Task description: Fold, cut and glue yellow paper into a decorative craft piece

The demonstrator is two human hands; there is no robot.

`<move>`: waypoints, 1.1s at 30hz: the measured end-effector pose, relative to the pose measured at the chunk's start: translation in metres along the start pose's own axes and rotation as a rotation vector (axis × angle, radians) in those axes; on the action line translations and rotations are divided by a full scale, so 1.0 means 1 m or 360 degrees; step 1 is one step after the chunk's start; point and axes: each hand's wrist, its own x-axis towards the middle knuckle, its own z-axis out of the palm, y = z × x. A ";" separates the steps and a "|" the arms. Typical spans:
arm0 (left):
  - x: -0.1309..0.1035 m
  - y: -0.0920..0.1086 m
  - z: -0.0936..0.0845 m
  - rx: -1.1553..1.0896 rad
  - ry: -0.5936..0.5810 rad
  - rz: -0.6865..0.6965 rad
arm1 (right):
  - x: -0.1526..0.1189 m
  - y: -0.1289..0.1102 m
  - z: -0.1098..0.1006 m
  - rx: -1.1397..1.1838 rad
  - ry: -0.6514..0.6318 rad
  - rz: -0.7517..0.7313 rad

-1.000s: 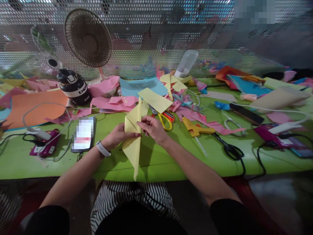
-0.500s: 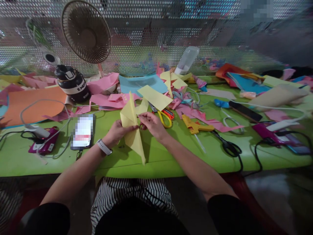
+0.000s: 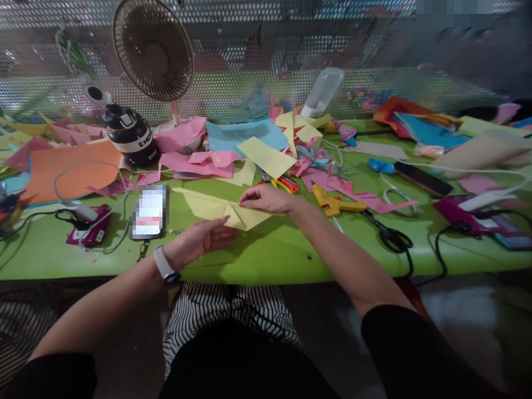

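Observation:
A folded yellow paper (image 3: 208, 206) lies lengthwise from left to right over the green table, its pointed end toward the phone. My right hand (image 3: 266, 198) pinches its upper edge between thumb and fingers. Below the paper, my left hand (image 3: 205, 238) has its fingers stretched out, with the fingertips at the lower edge near a small fold. A watch with a white strap (image 3: 165, 264) is on my left wrist. Behind my right hand lie scissors with yellow handles (image 3: 281, 185), partly hidden.
A phone (image 3: 149, 212) and a purple power strip (image 3: 92, 227) sit to the left. A black bottle (image 3: 131, 136) and a fan (image 3: 153, 50) stand behind. Paper scraps (image 3: 199, 164) cover the back. On the right are a yellow glue gun (image 3: 332, 202), black scissors (image 3: 393, 238) and cables.
The yellow paper has turned from upright to lying sideways. My left hand has let go of it and moved down with fingers spread; my right hand has shifted to its upper edge.

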 end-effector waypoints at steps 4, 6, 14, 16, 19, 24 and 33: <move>-0.041 -0.015 -0.001 0.0843 -0.0303 0.0038 | -0.001 0.006 -0.013 -0.0244 -0.0211 -0.0028; -0.040 -0.016 -0.003 0.1452 -0.0092 0.0642 | -0.001 0.007 -0.016 -0.0344 -0.0226 -0.0082; 0.024 -0.016 -0.024 0.2786 -0.0291 0.1153 | -0.022 0.003 0.010 -0.1097 0.0127 -0.0273; 0.026 -0.019 -0.027 0.2815 -0.0329 0.1138 | -0.033 0.010 0.014 -0.1201 0.0344 -0.0387; 0.021 -0.020 -0.030 0.2810 -0.0328 0.1152 | -0.042 0.026 0.009 -0.1280 0.0500 -0.0472; 0.018 -0.024 -0.037 0.2804 -0.0129 0.1159 | -0.044 0.051 -0.019 -0.1325 0.0508 -0.0472; 0.020 -0.031 -0.031 0.2740 0.0007 0.1136 | -0.055 0.027 0.032 -0.1480 0.0491 -0.0506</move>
